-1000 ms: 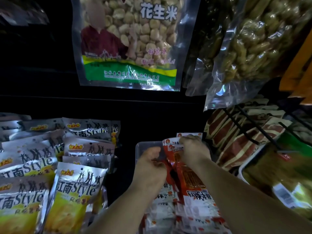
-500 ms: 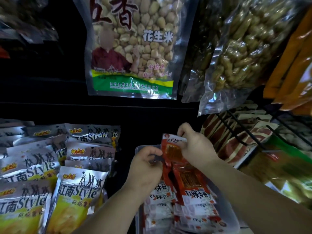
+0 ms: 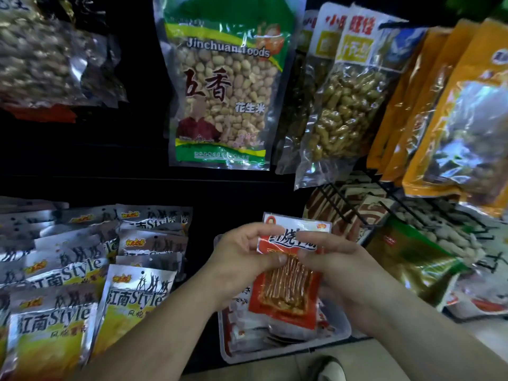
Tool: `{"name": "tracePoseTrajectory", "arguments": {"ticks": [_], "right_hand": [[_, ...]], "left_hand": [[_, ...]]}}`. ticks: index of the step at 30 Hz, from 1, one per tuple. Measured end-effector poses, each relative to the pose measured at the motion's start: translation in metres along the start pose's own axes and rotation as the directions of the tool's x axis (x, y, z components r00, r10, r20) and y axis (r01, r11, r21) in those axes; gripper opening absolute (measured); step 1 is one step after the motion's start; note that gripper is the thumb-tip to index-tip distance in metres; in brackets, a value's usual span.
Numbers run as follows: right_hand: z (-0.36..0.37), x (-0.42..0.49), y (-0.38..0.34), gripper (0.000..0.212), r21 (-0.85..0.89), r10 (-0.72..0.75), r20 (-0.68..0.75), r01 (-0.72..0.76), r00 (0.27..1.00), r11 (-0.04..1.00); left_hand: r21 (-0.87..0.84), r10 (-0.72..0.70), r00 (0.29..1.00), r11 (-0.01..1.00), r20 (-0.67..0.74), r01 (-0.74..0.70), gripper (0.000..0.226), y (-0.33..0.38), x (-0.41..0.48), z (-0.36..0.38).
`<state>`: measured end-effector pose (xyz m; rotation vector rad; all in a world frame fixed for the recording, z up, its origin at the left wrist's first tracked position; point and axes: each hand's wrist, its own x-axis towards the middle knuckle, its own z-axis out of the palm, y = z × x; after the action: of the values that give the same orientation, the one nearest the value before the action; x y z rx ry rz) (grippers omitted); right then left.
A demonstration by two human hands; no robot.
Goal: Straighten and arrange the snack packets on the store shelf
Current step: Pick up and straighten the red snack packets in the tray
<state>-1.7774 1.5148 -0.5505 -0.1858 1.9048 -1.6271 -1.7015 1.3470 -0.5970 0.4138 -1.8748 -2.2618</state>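
Red-and-white snack packet (image 3: 288, 287), just one, gripped at both sides by the left hand (image 3: 242, 261) and right hand (image 3: 339, 266) above one clear tray (image 3: 341, 331); its long axis upright, header topmost.

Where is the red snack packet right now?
Head view, lower centre: the red packet is held between the left hand and right hand, just above the clear tray of similar packets.
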Motion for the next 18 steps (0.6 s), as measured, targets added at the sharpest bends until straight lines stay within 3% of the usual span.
{"name": "tracePoseTrajectory", "arguments": {"ticks": [3, 6, 9, 12, 14, 16, 18], "right_hand": [[0.001, -0.015, 0.000, 0.038, 0.063, -0.046, -0.163, 0.057, 0.986, 0.996], [-0.002, -0.021, 0.010, 0.043, 0.123, -0.046, -0.217, 0.074, 0.975, 0.990], [-0.009, -0.022, 0.016, 0.060, 0.128, -0.060, -0.041, 0.065, 0.997, 0.990], [-0.009, -0.027, 0.017, 0.078, -0.087, -0.059, 0.232, 0.081, 0.971, 0.993], [-0.009, -0.023, 0.020, 0.075, -0.155, -0.086, 0.192, 0.116, 0.978, 0.981], [-0.009, -0.018, 0.022, 0.070, -0.092, -0.125, 0.078, 0.132, 0.989, 0.987], [-0.011, -0.013, 0.024, 0.069, -0.064, -0.161, 0.016, 0.162, 0.987, 0.985]], "left_hand": [[-0.022, -0.074, 0.984, 0.997, 0.162, 0.078, 0.068, 0.009, -0.011, 0.005], [0.038, -0.123, 0.961, 0.992, 0.247, 0.117, 0.064, 0.011, -0.017, 0.006], [0.077, -0.067, 0.989, 0.995, 0.135, 0.057, 0.042, 0.008, -0.017, 0.003], [0.017, -0.023, 1.000, 1.000, 0.009, 0.023, 0.034, 0.005, -0.015, -0.008], [-0.004, -0.026, 0.998, 1.000, 0.060, 0.026, 0.047, 0.004, -0.015, -0.011], [0.032, -0.054, 0.990, 0.998, 0.131, 0.050, 0.063, 0.005, -0.017, -0.008], [0.045, -0.058, 0.992, 0.998, 0.114, 0.053, 0.068, 0.006, -0.016, -0.001]]}}
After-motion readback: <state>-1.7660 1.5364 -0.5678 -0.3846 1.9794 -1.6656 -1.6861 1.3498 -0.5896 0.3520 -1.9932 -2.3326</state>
